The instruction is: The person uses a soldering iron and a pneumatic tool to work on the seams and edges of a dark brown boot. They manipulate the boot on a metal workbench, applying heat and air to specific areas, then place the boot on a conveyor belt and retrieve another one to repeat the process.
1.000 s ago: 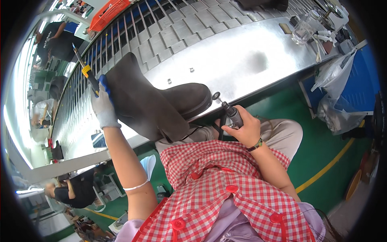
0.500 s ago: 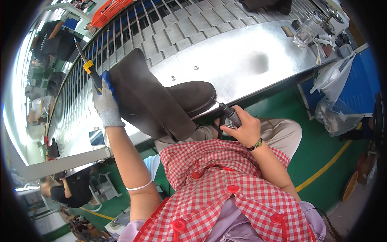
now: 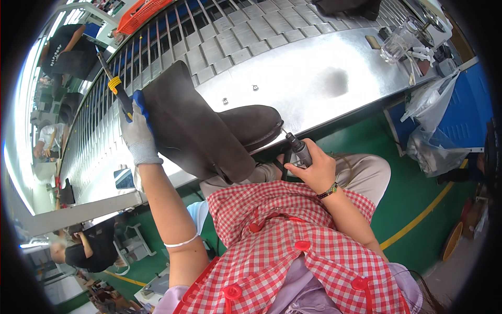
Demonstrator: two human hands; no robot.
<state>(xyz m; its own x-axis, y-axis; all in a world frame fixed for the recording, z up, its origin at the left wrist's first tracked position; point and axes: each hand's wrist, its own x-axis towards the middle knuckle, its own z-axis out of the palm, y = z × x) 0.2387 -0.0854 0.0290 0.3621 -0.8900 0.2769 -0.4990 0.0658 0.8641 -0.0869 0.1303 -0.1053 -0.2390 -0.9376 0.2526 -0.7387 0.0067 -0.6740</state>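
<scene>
1. Right grip: the right hand is wrapped round the rotary tool. If the wrist rolls, the thin spindle could skid and score the boot.
2. Left grip: the gloved left hand carries a yellow-collared pen tool against the boot's shaft. Finger closure cannot be told. A slack hold could let the boot turn under load.
3. Pen tool: its tip points away from the boot. Regripping could swing it into the leather.
4. Boot: it lies across the tabletop edge, toe at the spindle, partly over the lap. Pressure on the unsupported part could tip it.
5. Bracelet: it sits behind the tool and could snag if the wrist drops.
</scene>
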